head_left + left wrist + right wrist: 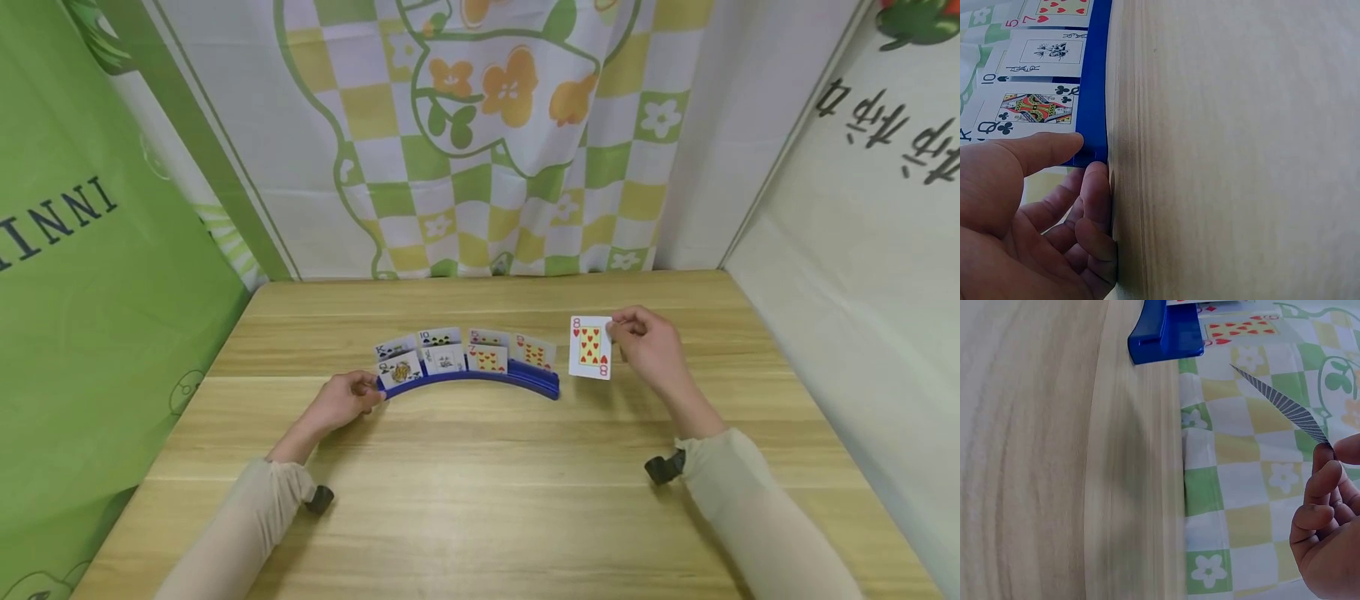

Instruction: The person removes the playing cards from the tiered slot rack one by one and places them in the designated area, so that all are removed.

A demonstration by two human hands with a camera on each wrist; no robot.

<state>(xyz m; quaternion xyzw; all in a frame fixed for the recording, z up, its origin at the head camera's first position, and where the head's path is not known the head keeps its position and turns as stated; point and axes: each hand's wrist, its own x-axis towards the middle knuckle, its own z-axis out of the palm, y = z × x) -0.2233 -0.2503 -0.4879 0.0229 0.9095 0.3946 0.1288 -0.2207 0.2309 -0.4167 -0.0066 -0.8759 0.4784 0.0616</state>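
My left hand [345, 404] grips the left end of a curved blue card holder [534, 383], its thumb lying on the front face in the left wrist view. Standing in the holder's front row are a queen of clubs [400, 370], a joker [444, 359] and a seven of hearts [487, 359]. Behind them rise a king [392, 347], a ten [438, 336], a red five [489, 337] and a nine of hearts [535, 351]. Off the holder's right end, my right hand [652, 346] pinches an eight of hearts [590, 347] by its edge, face towards me; its striped back shows in the right wrist view.
A light wooden table [480, 500] carries the holder. Behind its far edge hangs a checked, flowered curtain [510, 192]. Green cloth [112, 292] lines the left side and pale cloth [847, 275] the right.
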